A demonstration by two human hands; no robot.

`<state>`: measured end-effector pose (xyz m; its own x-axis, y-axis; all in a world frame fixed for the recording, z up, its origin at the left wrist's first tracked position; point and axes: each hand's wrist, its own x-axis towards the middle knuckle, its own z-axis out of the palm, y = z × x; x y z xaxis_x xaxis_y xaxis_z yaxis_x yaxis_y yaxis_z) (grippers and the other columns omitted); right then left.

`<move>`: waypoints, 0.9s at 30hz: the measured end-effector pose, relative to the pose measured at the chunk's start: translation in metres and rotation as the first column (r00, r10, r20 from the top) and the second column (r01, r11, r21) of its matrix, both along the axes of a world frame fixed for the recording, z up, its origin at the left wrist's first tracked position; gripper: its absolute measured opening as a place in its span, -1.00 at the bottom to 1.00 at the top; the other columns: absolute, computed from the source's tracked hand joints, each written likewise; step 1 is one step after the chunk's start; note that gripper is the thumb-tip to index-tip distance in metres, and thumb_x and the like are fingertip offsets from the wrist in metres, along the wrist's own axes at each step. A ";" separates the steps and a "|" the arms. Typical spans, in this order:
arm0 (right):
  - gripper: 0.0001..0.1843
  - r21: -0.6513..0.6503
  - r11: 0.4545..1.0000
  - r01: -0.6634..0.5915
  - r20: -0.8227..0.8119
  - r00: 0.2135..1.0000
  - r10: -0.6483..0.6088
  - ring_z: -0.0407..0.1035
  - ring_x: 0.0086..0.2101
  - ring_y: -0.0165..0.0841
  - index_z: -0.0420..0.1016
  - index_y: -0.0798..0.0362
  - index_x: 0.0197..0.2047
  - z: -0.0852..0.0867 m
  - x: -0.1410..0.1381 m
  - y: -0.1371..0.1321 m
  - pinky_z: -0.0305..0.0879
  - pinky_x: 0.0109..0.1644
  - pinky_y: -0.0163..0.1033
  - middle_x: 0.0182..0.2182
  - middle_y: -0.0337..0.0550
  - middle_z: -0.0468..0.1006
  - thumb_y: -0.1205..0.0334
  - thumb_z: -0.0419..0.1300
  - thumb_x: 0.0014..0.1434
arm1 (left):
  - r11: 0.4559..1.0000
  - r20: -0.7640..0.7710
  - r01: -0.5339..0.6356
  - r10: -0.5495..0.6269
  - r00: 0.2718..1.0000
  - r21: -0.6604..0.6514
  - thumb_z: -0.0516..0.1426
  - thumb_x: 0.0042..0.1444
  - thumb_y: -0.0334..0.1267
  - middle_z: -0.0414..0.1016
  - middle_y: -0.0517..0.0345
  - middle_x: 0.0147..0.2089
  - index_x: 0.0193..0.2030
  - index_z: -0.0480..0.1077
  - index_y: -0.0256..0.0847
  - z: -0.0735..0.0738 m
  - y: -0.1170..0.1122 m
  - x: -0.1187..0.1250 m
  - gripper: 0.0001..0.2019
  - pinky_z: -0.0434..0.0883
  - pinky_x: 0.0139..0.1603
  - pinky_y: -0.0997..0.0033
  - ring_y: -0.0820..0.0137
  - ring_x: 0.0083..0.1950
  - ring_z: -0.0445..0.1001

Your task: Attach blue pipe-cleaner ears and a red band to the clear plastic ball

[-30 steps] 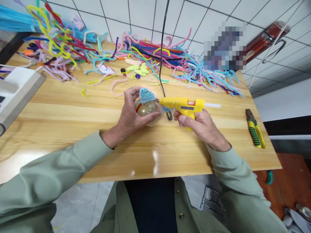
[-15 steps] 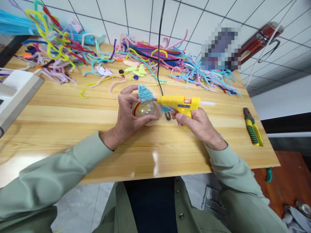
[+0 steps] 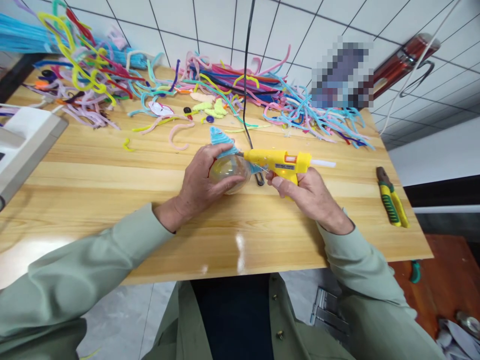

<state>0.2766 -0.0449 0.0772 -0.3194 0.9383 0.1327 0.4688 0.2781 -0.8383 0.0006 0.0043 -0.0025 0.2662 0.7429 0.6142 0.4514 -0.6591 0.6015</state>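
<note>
My left hand (image 3: 204, 175) is closed around a clear plastic bottle (image 3: 229, 169), thumb in front and fingers over its far side. Against the bottle's upper side stands a light-blue fuzzy triangular piece (image 3: 222, 141), which my left fingers touch. A second blue fuzzy bit (image 3: 257, 169) shows at the bottle's right end, partly behind the glue gun. My right hand (image 3: 296, 187) grips a yellow hot glue gun (image 3: 277, 160) by its handle. Its nozzle points left and meets the lower right corner of the blue triangle. A white glue stick (image 3: 323, 163) sticks out of its back.
Heaps of coloured pipe cleaners (image 3: 232, 80) line the wall side of the wooden table (image 3: 180, 250). Pliers (image 3: 392, 197) lie near the right edge. A black cable (image 3: 245, 75) hangs down behind the glue gun. At left is a white device (image 3: 30, 145); a red flask (image 3: 403, 65) stands back right.
My left fingers have shifted from behind the blue triangle to across its front, and its tip now leans slightly further left. The glue gun has barely moved, a touch to the right.
</note>
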 end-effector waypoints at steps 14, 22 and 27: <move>-0.71 0.056 0.998 0.012 0.066 0.998 -0.015 0.65 -0.16 -0.19 0.72 -0.02 -0.05 0.001 -0.004 -0.003 0.62 0.00 -0.05 -0.16 -0.14 0.78 -0.03 0.27 0.52 | 0.998 0.028 0.053 -0.054 0.998 0.038 0.22 0.47 0.23 0.60 -0.14 0.36 0.48 0.32 -0.06 -0.002 -0.001 0.002 -0.38 0.57 0.41 -0.08 0.03 0.36 0.60; -0.72 0.053 0.999 0.012 0.055 0.998 -0.015 0.67 -0.11 -0.16 0.72 -0.03 -0.02 0.001 -0.004 -0.002 0.63 0.08 0.00 -0.13 -0.13 0.77 -0.03 0.28 0.52 | 0.999 0.025 0.043 -0.044 0.999 0.022 0.17 0.50 0.25 0.54 -0.16 0.37 0.51 0.24 -0.08 -0.009 -0.001 0.006 -0.35 0.60 0.36 -0.05 0.04 0.36 0.59; -0.74 0.066 0.998 0.012 0.065 0.998 -0.016 0.66 -0.11 -0.16 0.72 -0.03 -0.02 0.002 -0.005 -0.002 0.62 0.09 -0.01 -0.14 -0.13 0.77 0.01 0.28 0.51 | 0.999 0.013 0.030 -0.030 0.999 0.025 0.15 0.49 0.28 0.55 -0.16 0.35 0.49 0.26 -0.09 -0.010 0.000 0.007 -0.35 0.59 0.37 -0.06 0.04 0.34 0.59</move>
<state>0.2720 -0.0472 0.0789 -0.3166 0.9326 0.1733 0.5261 0.3247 -0.7860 0.0078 0.0041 -0.0122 0.2798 0.7191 0.6361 0.4231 -0.6871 0.5907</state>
